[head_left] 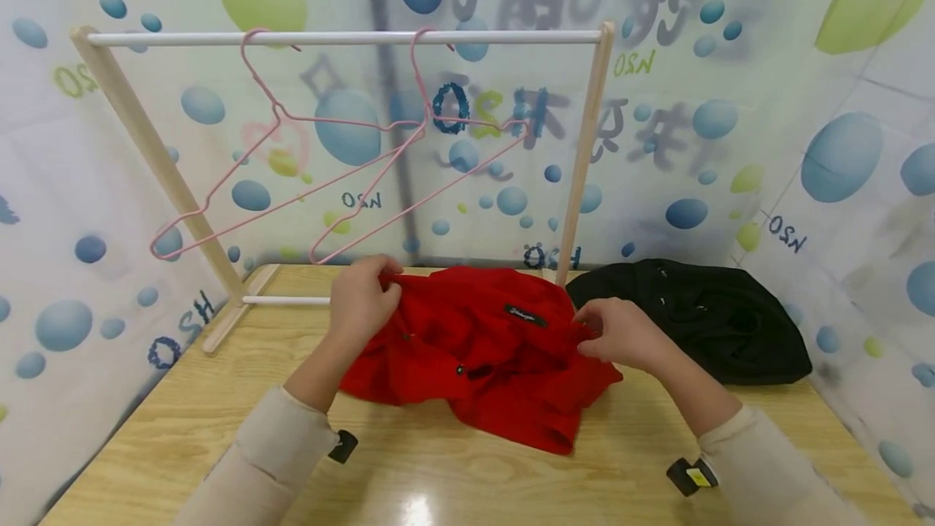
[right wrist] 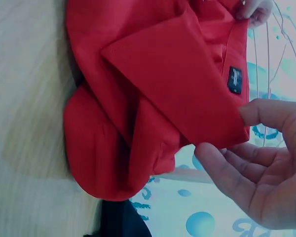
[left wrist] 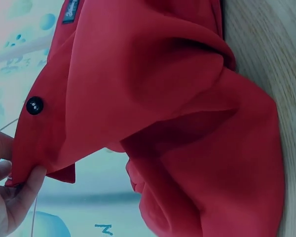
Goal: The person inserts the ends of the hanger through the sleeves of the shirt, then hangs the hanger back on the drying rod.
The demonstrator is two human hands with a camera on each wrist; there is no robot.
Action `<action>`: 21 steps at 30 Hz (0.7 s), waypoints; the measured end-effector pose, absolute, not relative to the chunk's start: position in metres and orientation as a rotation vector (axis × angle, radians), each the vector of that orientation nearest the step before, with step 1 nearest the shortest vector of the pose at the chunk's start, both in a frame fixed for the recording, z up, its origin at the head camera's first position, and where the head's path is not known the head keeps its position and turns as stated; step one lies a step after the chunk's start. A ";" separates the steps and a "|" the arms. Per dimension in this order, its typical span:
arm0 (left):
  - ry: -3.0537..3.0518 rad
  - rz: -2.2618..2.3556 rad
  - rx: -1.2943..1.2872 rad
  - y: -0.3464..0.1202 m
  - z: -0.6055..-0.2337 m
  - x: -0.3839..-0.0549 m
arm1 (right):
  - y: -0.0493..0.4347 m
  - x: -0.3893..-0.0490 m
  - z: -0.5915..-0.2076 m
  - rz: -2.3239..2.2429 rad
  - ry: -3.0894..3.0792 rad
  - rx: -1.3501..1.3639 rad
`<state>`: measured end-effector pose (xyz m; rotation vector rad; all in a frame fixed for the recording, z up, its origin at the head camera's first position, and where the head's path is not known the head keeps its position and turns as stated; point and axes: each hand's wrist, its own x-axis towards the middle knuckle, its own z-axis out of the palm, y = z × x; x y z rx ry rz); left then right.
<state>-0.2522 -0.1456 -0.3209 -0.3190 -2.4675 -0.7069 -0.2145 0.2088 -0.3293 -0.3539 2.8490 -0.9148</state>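
Observation:
A red collared shirt [head_left: 504,355] hangs between both hands, its lower folds bunched on the wooden table. It has a black label [head_left: 525,315] inside the neck and dark round buttons, one of which [left wrist: 34,105] shows large in the left wrist view. My left hand [head_left: 363,299] pinches the shirt's upper left edge, below that button. With thumb and fingers, my right hand [right wrist: 266,163] pinches a corner of the collar [right wrist: 182,84] on the other side. Behind the shirt stands a clothes rack, where two pink hangers [head_left: 343,120] hang from the white rail [head_left: 511,37].
A black garment [head_left: 694,323] lies heaped on the table [head_left: 183,428] at the right, close beside my right hand. The rack's wooden posts [head_left: 584,153] rise at both sides of the hangers. Patterned cloth walls [head_left: 730,144] enclose the table's back and sides.

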 end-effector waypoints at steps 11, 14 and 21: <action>-2.412 -0.713 -0.274 -0.159 -0.320 -0.249 | 0.219 -0.236 -0.321 -0.912 2.820 -0.360; -2.399 -0.715 -0.252 -0.162 -0.320 -0.247 | 0.216 -0.238 -0.328 -0.834 2.814 -0.366; -2.384 -0.735 -0.227 -0.168 -0.324 -0.246 | 0.218 -0.240 -0.328 -0.790 2.867 -0.351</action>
